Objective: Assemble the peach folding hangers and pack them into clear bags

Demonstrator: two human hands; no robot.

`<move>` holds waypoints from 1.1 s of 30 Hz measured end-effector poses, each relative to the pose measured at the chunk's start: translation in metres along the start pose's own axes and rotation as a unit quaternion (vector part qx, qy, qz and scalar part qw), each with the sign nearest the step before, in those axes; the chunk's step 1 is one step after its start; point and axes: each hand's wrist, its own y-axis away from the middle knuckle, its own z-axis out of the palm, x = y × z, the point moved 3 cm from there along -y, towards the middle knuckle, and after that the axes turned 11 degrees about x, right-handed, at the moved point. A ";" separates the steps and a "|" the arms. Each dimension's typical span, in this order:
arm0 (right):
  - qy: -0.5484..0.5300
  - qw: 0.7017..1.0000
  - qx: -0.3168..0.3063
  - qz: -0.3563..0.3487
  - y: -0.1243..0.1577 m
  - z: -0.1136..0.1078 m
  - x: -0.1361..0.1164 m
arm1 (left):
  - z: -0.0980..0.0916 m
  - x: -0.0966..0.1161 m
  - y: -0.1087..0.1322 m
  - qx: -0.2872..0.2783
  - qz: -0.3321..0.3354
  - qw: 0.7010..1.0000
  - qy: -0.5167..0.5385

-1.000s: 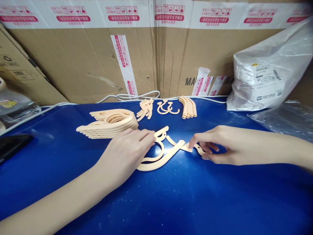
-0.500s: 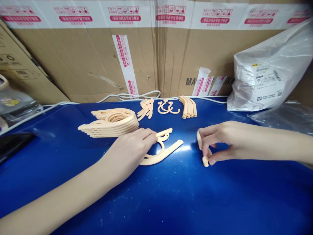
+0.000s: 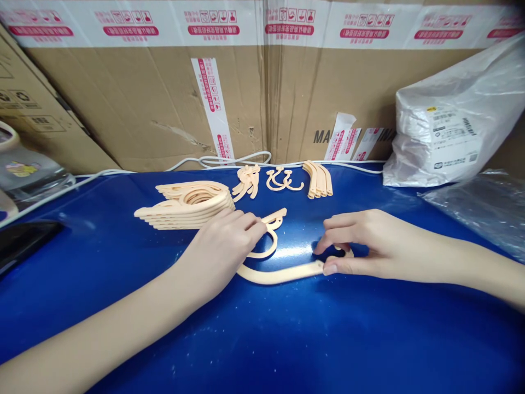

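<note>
The left hand's (image 3: 233, 238) grip clamps the cream hanger piece (image 3: 283, 275), likely light, stiff, best pinched mid-curve, while the right hand's (image 3: 361, 241) grip I can't tell.

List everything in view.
Piece stack: one, cream, left.
Jumbled pile: one, cream, back.
Hooks: about three, cream, back.
Strips: about four, cream, back.
Looped pieces: count unclear, cream, centre.
Small piece: one, cream, centre.
Cable: one, white, back.
Cartons: several, brown, behind.
Tape: several, white-pink, cartons.
Parcel: one, white, right.
Bag: one, clear, right.
Container: one, clear, left.
Flat object: one, black, left.
Table: one, blue, below.
Left hand: one, on looped pieces.
Right hand: one, by small piece.
</note>
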 end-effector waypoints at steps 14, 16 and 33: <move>0.030 0.999 -0.010 -0.042 0.005 -0.014 0.011 | -0.010 0.025 0.000 -0.053 -0.023 0.973 0.223; 0.009 0.999 0.009 -0.036 0.003 -0.012 0.011 | -0.008 0.029 0.001 -0.086 -0.024 0.961 0.261; -0.032 0.994 0.101 0.040 -0.001 0.000 0.012 | 0.010 0.016 -0.004 -0.059 -0.132 0.932 0.333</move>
